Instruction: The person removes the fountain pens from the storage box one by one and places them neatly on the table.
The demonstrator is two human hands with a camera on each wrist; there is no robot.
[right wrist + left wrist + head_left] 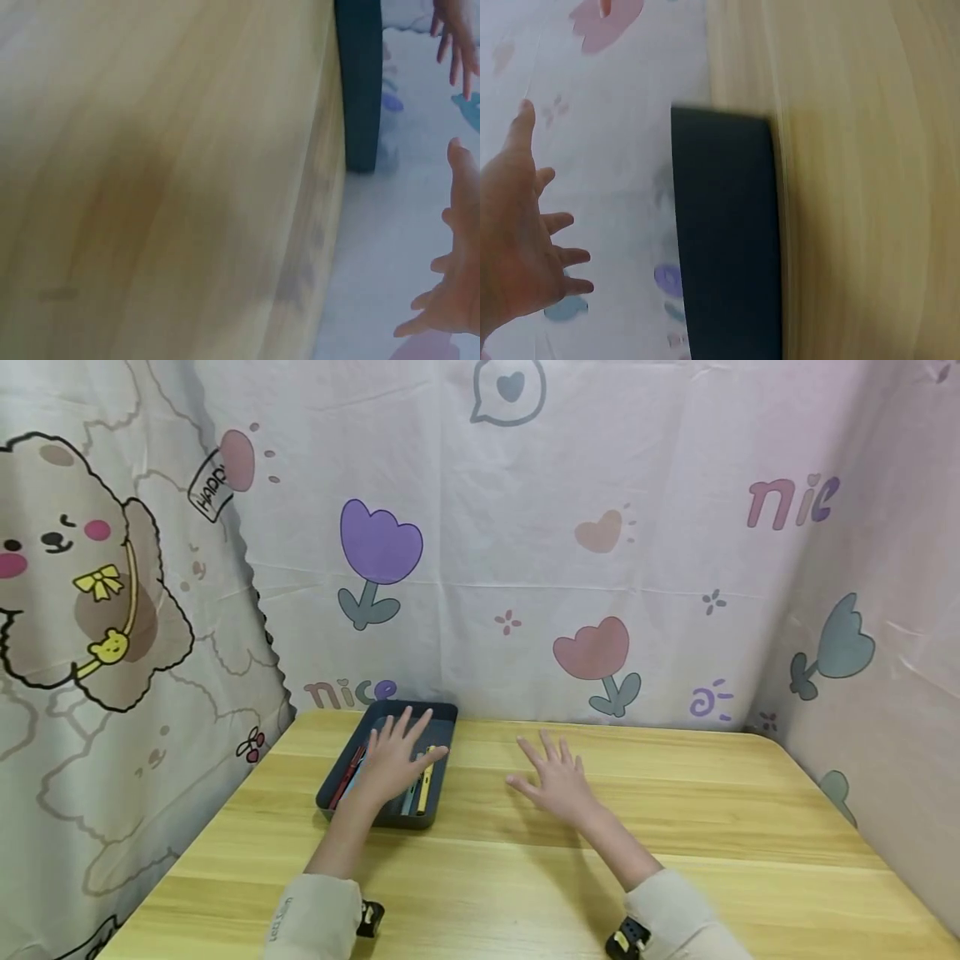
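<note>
A dark blue-grey tray [441,727] sits on the left part of the wooden table, holding a red pen [348,778], a yellow pen [425,785] and other bluish pens. Over it hovers my left hand [384,770], palm down with fingers spread and nothing held; it hides the tray's middle. In the left wrist view, the left hand [517,232] appears above the tray's outer wall [727,232]. To the right of the tray, my right hand [561,787] is held over the table, its fingers spread and holding nothing. The right wrist view shows that right hand [461,259] empty too.
The pale wooden table [712,827] reaches back to a white printed curtain [487,527], which also hangs along both sides. The tray stands near the table's far edge. Straps with small black devices [628,937] are worn at both wrists.
</note>
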